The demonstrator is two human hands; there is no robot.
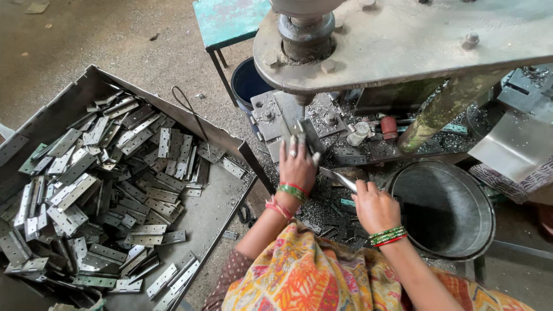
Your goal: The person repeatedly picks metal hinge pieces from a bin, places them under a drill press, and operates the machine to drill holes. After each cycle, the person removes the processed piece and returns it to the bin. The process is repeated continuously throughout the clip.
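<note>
The left hand (298, 164) reaches forward under the head of a heavy press (403, 40), its fingers spread and pressing down on a flat metal hinge plate (303, 129) that lies on the press bed (282, 118); the plate sits directly beneath the fingertips, just ahead of the knuckles, so the hand is holding it flat rather than closed around it. The right hand (374, 206) is nearer the body and to the right, curled shut around the lower end of a thin metal strip (340, 178) that slants up and left from the fist toward the left wrist, its free end just beside the heel of the left hand. Both wrists carry green and red bangles. The worktop (322, 210) between the two hands is strewn with small metal shavings and offcuts. To the left, on the floor, stands a large sheet-metal tray (224, 196) heaped with grey hinge leaves (109, 190), well apart from the left hand but within the sweep of that arm. To the right of the right hand, close beside it, sits a round metal bucket (446, 210). Behind the press bed are a dark blue tub (247, 83) and a stool with a worn teal top (227, 20). A small red-capped can (389, 126) and a white bottle (358, 133) lie among the scraps behind the left hand.
</note>
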